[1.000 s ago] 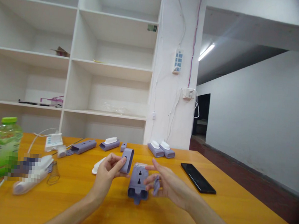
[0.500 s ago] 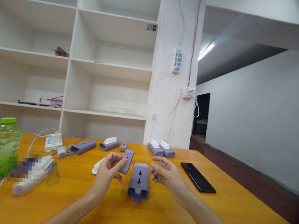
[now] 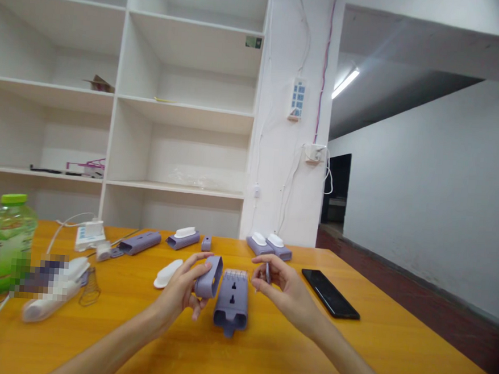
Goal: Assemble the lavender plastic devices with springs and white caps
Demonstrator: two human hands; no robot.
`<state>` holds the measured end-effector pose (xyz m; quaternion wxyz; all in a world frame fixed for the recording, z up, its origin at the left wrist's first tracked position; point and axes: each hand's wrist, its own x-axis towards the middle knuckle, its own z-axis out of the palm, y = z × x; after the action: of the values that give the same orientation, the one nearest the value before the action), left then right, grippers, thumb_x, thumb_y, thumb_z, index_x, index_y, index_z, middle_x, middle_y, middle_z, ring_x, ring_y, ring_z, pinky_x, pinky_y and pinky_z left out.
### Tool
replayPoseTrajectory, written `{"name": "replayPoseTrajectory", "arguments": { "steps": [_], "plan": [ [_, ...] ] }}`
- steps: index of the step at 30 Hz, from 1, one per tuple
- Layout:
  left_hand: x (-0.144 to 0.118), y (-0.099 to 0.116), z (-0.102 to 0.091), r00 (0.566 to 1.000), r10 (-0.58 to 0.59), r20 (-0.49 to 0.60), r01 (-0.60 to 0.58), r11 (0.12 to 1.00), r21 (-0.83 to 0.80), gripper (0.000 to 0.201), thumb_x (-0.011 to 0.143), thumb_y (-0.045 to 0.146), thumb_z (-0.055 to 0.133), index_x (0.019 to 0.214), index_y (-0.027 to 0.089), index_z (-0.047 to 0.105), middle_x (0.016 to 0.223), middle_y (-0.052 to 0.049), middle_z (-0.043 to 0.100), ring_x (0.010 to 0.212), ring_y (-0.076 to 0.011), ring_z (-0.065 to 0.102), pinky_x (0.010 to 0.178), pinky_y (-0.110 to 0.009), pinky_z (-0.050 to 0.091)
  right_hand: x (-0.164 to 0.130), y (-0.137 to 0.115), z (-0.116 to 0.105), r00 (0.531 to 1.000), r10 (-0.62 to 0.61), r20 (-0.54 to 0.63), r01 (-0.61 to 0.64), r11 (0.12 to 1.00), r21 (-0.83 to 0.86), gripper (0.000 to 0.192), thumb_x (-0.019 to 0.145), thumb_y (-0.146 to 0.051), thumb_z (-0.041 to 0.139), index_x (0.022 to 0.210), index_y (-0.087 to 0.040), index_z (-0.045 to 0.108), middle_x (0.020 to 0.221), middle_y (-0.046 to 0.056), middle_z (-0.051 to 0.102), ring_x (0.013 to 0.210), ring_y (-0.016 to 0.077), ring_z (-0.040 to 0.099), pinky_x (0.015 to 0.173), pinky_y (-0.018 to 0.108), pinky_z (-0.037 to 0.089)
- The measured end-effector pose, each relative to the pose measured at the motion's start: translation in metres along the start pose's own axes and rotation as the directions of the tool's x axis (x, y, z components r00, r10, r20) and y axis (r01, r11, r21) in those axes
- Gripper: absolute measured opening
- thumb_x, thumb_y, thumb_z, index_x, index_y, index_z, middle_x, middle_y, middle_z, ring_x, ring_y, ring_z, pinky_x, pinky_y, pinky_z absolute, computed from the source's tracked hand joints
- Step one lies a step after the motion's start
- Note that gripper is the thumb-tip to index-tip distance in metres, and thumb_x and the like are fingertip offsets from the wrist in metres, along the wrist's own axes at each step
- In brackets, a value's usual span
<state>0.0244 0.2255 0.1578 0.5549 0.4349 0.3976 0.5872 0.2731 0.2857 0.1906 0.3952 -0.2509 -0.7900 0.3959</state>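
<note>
The left hand (image 3: 182,289) grips a small purple cover (image 3: 209,276) between thumb and fingers, holding it just above the orange worktop (image 3: 263,359) with its hollow side turned toward the right. The right hand (image 3: 283,286) pinches a thin purple piece (image 3: 268,272) between thumb and forefinger, its other fingers curled. Between the two hands a purple casing (image 3: 232,301) lies flat on the worktop, touching neither hand as far as can be seen. A white cap (image 3: 168,272) lies just behind the left hand. Farther back sit more purple parts (image 3: 268,246). A black phone (image 3: 330,294) rests to the right, and a green bottle (image 3: 3,244) stands at the far left near a wire spring (image 3: 90,291).
</note>
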Motion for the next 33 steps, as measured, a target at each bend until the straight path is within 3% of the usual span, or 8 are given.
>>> {"name": "replayPoseTrajectory", "arguments": {
  "steps": [7,12,16,20,24,28,30,33],
  "plan": [
    [0.003,0.000,-0.008,0.993,-0.120,0.022,0.120,0.993,-0.009,0.036,0.084,0.050,0.065,0.097,0.020,0.052,0.062,0.002,0.060,0.043,-0.0134,0.058,0.030,-0.015,0.039,-0.003,-0.002,-0.002,0.996,-0.080,0.044,0.087,0.976,-0.198,0.028,0.092,-0.030,0.065,0.119,-0.024,0.059,0.092,0.001,0.068,0.084,0.0169,0.062,0.081,0.031,0.049],
    [0.004,-0.002,-0.012,0.982,-0.140,0.127,0.140,0.990,0.009,0.034,0.090,0.050,0.058,0.101,0.019,0.054,0.068,0.001,0.062,0.046,-0.0117,0.059,0.033,-0.014,0.040,-0.003,-0.008,0.000,0.997,-0.067,0.037,0.073,0.974,-0.214,0.029,0.092,-0.035,0.066,0.118,-0.024,0.061,0.091,0.002,0.068,0.083,0.0189,0.064,0.080,0.032,0.050],
    [0.004,-0.002,-0.011,0.993,-0.018,0.114,0.002,0.991,0.137,0.043,0.089,0.046,0.063,0.122,0.023,0.047,0.087,-0.004,0.067,0.066,-0.0199,0.068,0.045,-0.025,0.054,-0.002,-0.004,0.006,0.998,0.019,-0.057,-0.022,0.999,-0.038,0.038,0.092,-0.047,0.064,0.118,-0.020,0.057,0.083,0.003,0.069,0.076,0.0194,0.067,0.074,0.033,0.053],
    [0.003,-0.002,-0.009,0.973,0.164,0.164,-0.209,0.924,0.319,0.041,0.086,0.038,0.068,0.118,0.023,0.047,0.102,-0.007,0.067,0.091,-0.0234,0.066,0.063,-0.029,0.056,0.003,0.010,0.012,0.971,0.227,-0.078,-0.211,0.962,0.171,0.058,0.085,-0.066,0.061,0.115,-0.017,0.054,0.066,-0.001,0.065,0.049,0.0166,0.064,0.045,0.025,0.045],
    [-0.002,0.002,-0.010,0.950,0.238,0.201,-0.308,0.816,0.490,0.034,0.086,0.036,0.069,0.113,0.023,0.052,0.099,-0.004,0.067,0.095,-0.0206,0.063,0.077,-0.028,0.049,0.007,0.017,0.013,0.921,0.388,0.024,-0.382,0.892,0.241,0.067,0.075,-0.076,0.061,0.105,-0.016,0.055,0.055,-0.004,0.060,0.036,0.0143,0.058,0.034,0.019,0.034],
    [-0.009,0.013,-0.010,0.944,0.252,0.215,-0.331,0.685,0.649,0.034,0.089,0.039,0.065,0.117,0.024,0.052,0.095,-0.003,0.066,0.087,-0.0198,0.061,0.078,-0.030,0.046,0.004,0.013,0.019,0.913,0.396,0.094,-0.406,0.865,0.295,0.065,0.077,-0.075,0.062,0.103,-0.016,0.055,0.058,-0.003,0.062,0.035,0.0111,0.056,0.034,0.018,0.033],
    [-0.015,0.019,-0.006,0.898,0.326,0.295,-0.430,0.508,0.746,0.032,0.090,0.039,0.064,0.117,0.025,0.056,0.098,-0.004,0.066,0.091,-0.0218,0.060,0.082,-0.033,0.043,0.001,0.011,0.027,0.910,0.383,0.158,-0.415,0.839,0.352,0.064,0.078,-0.073,0.062,0.105,-0.015,0.054,0.061,-0.002,0.064,0.036,0.0099,0.055,0.035,0.017,0.034],
    [-0.026,0.024,0.010,0.788,0.398,0.470,-0.571,0.185,0.800,0.023,0.091,0.038,0.063,0.111,0.026,0.064,0.107,-0.006,0.066,0.098,-0.0256,0.056,0.088,-0.038,0.037,-0.002,0.010,0.044,0.906,0.370,0.205,-0.423,0.800,0.426,0.067,0.077,-0.075,0.063,0.106,-0.016,0.054,0.063,-0.001,0.066,0.038,0.0106,0.057,0.036,0.017,0.037]
  ]
}}
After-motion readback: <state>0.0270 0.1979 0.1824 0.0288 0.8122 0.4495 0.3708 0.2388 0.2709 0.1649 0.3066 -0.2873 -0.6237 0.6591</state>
